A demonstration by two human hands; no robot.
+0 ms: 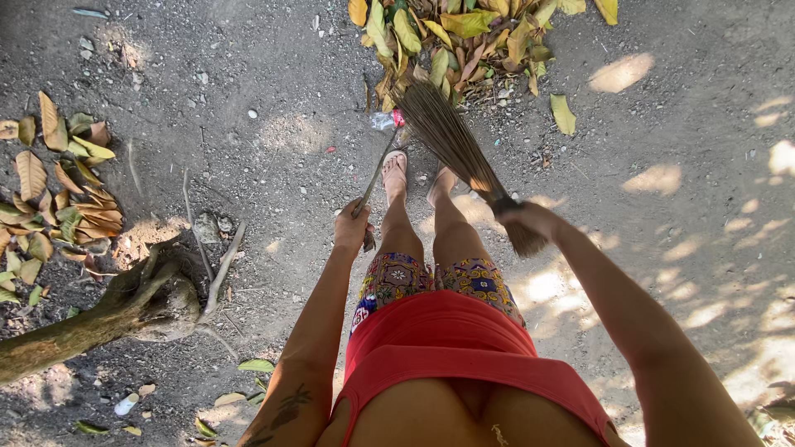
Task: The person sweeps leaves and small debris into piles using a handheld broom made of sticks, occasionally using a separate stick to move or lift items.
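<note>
The right hand (530,219) is closed tight around a stick broom (451,141). The left hand (352,225) grips a thin stick (379,170). The broom's tips touch a pile of leaves (451,37).

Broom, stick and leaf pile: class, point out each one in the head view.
Broom (451,141): head view, on the middle of its brown bristles.
Stick (377,175): head view, on the thin shaft above the left hand.
Leaf pile (464,33): head view, on the dry leaves at its centre.

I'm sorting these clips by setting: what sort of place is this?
Most likely an outdoor dirt yard under trees: bare ground, piled fallen leaves, a tree root, a stick broom in the right hand.
</note>
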